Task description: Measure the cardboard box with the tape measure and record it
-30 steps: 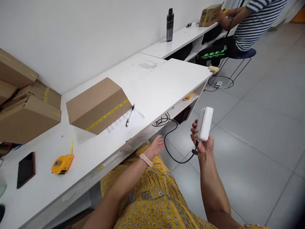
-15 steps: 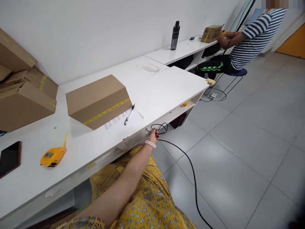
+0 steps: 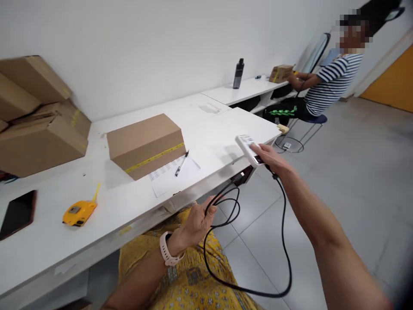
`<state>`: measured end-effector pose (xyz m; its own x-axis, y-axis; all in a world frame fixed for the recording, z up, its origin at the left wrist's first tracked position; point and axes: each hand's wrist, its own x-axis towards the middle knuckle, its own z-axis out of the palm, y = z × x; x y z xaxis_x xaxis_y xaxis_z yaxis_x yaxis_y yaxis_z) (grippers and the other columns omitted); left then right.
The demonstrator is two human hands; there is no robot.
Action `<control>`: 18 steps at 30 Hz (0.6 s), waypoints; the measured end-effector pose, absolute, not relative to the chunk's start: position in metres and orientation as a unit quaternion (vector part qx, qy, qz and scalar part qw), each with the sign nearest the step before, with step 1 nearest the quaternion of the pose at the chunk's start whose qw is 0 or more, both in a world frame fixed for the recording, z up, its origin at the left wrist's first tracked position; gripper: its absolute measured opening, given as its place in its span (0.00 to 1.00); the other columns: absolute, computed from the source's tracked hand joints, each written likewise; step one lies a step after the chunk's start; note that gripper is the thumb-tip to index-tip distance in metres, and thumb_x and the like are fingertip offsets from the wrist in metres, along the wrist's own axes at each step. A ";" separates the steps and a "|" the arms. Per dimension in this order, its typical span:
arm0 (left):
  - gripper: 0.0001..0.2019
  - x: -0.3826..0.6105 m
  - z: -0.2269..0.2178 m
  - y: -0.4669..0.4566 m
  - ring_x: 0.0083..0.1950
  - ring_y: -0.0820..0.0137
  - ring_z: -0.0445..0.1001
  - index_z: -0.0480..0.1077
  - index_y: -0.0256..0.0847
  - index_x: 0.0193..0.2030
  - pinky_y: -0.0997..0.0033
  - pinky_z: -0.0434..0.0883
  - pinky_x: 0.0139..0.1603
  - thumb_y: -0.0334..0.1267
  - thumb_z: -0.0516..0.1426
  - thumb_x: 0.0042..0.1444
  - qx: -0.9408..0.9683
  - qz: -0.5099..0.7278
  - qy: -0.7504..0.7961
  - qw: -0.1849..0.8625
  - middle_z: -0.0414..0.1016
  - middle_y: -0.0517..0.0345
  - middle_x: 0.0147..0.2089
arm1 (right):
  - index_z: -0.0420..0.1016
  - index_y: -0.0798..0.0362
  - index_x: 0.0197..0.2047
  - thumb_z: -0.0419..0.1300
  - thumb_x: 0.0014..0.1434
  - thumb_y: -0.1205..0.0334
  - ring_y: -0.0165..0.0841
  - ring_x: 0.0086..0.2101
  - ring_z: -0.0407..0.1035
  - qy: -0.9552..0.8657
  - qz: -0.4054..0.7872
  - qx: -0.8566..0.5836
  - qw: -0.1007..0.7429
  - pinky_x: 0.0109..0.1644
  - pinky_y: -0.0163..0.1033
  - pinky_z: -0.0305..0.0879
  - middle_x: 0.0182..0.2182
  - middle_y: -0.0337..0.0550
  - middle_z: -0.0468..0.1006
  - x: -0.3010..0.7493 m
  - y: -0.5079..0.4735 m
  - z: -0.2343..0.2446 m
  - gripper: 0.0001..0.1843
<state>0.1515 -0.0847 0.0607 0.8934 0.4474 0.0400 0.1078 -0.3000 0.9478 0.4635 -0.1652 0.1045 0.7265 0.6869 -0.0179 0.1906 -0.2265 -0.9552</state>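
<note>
My right hand [image 3: 270, 158] grips a white power bank [image 3: 246, 146] and holds it over the right edge of the white table [image 3: 222, 129]. A black cable [image 3: 284, 241] runs from the power bank, loops down over the floor and comes up to my left hand [image 3: 197, 222]. The fingers of my left hand are pinched on the coiled part of the cable [image 3: 226, 202] below the table's front edge. A brown cardboard box [image 3: 145, 144] with yellow tape stands on the table, beside a printed sheet [image 3: 171, 172] with a pen [image 3: 182, 162] on it.
A yellow tape measure [image 3: 79, 212] and a dark phone [image 3: 17, 214] lie at the table's left. Stacked cardboard boxes [image 3: 35, 120] fill the far left. A person in a striped shirt [image 3: 329, 84] sits at the far desk by a black bottle [image 3: 238, 73] and a small box [image 3: 281, 73].
My right hand has come back into view and carried the power bank up over the table edge. My left hand has pulled the coiled cable off the shelf toward my lap.
</note>
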 end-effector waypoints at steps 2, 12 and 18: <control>0.40 0.147 0.064 -0.077 0.20 0.74 0.54 0.58 0.35 0.73 0.74 0.53 0.22 0.66 0.41 0.69 0.772 0.186 0.208 0.571 0.54 0.70 0.18 | 0.76 0.49 0.51 0.66 0.57 0.42 0.43 0.48 0.74 -0.339 0.284 -0.631 0.637 0.41 0.43 0.73 0.49 0.51 0.80 0.437 -0.155 0.115 0.25; 0.40 0.137 0.067 -0.055 0.21 0.74 0.54 0.53 0.34 0.76 0.73 0.57 0.25 0.64 0.40 0.70 0.714 0.248 0.228 0.614 0.57 0.68 0.20 | 0.74 0.45 0.59 0.66 0.61 0.54 0.50 0.62 0.66 -0.391 0.335 -0.551 0.657 0.48 0.55 0.77 0.62 0.47 0.74 0.409 -0.117 0.125 0.23; 0.40 0.138 0.060 -0.050 0.21 0.73 0.55 0.62 0.32 0.70 0.71 0.61 0.27 0.65 0.40 0.69 0.701 0.227 0.240 0.632 0.58 0.68 0.19 | 0.74 0.47 0.61 0.64 0.63 0.52 0.48 0.61 0.66 -0.441 0.249 -0.619 0.600 0.49 0.52 0.74 0.64 0.48 0.72 0.413 -0.095 0.117 0.24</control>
<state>0.1375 -0.0498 0.0600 0.7821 0.6230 0.0150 0.0496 -0.0862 0.9950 0.4129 -0.0951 0.1173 0.4874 0.8446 0.2215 0.2478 0.1095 -0.9626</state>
